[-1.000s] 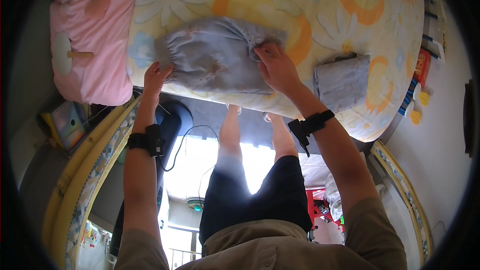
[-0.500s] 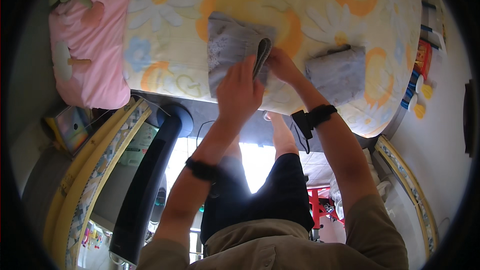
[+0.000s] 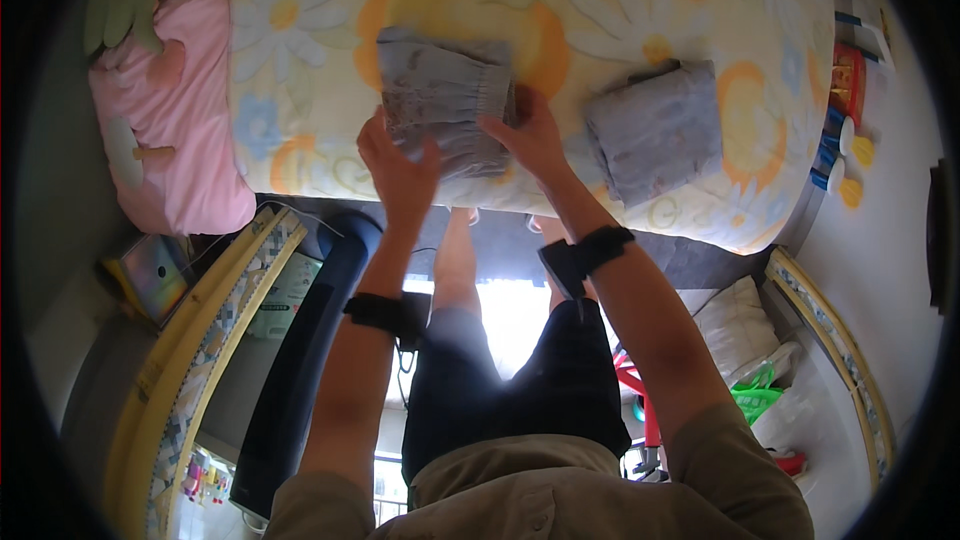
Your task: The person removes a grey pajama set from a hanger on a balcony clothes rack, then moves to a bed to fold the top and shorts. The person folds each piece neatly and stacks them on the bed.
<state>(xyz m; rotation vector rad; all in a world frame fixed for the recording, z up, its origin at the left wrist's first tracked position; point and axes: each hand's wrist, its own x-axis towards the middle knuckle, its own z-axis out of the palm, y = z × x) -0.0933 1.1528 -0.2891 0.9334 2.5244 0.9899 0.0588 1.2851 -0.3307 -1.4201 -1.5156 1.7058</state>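
Observation:
A folded grey garment (image 3: pixel 440 100) with a faint pattern and a gathered elastic band lies on the bed near its front edge. My right hand (image 3: pixel 532 143) grips the band end at the garment's right side, thumb on top and the other fingers partly hidden behind the cloth. At the near left corner is my left hand (image 3: pixel 402 172), its fingers spread and the thumb apart, holding nothing. Further right on the bed lies a second folded grey cloth piece (image 3: pixel 657 130), away from both hands.
The bed has a yellow floral sheet (image 3: pixel 300 70). At its left end is a pink pillow (image 3: pixel 180 130). A black tower-shaped appliance (image 3: pixel 290 390) stands on the left, beside a yellow-edged panel (image 3: pixel 190 360). A cushion (image 3: pixel 735 325) and a green bag (image 3: pixel 757 395) are at the right.
The garment's right end, lifted and folded open before, now lies flatter with the band facing up. My left hand has moved left off the band; my right hand has shifted slightly left and nearer.

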